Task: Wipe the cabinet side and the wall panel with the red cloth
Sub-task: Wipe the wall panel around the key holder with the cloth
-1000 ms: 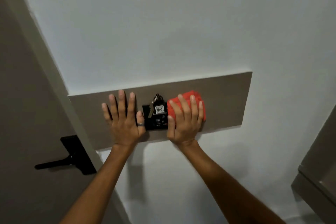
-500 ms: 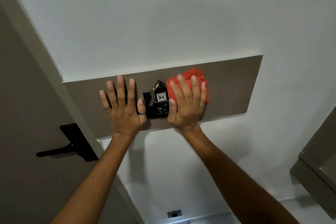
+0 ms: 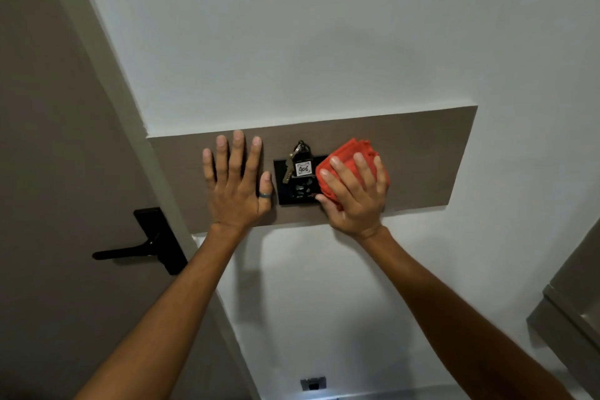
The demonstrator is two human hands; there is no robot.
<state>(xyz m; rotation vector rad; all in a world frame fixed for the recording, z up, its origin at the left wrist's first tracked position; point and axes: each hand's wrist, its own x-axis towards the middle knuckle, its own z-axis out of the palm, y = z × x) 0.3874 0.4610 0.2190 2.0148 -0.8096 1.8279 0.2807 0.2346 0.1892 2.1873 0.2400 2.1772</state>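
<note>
Right hand point(image 3: 355, 196) presses red cloth point(image 3: 349, 161) on wall panel point(image 3: 422, 156) — left hand point(image 3: 235, 185) flat.

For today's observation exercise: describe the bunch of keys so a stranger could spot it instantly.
Find the brown wall panel on the white wall. At its middle sits a black plate, between the two hands. The keys hang there, the only metal thing, carrying a white handwritten tag.

1. The wall panel point(image 3: 422, 153) is a long grey-brown board with a faint horizontal grain, fixed flat on the white wall. Its left end meets the door frame and its right end stops square.
2. The red cloth point(image 3: 352, 153) is folded into a thick pad, pressed flat against the panel right of its middle, with layered edges showing at its top.
3. The cabinet side point(image 3: 581, 289) shows at the far right edge, grey and slanting.
</note>
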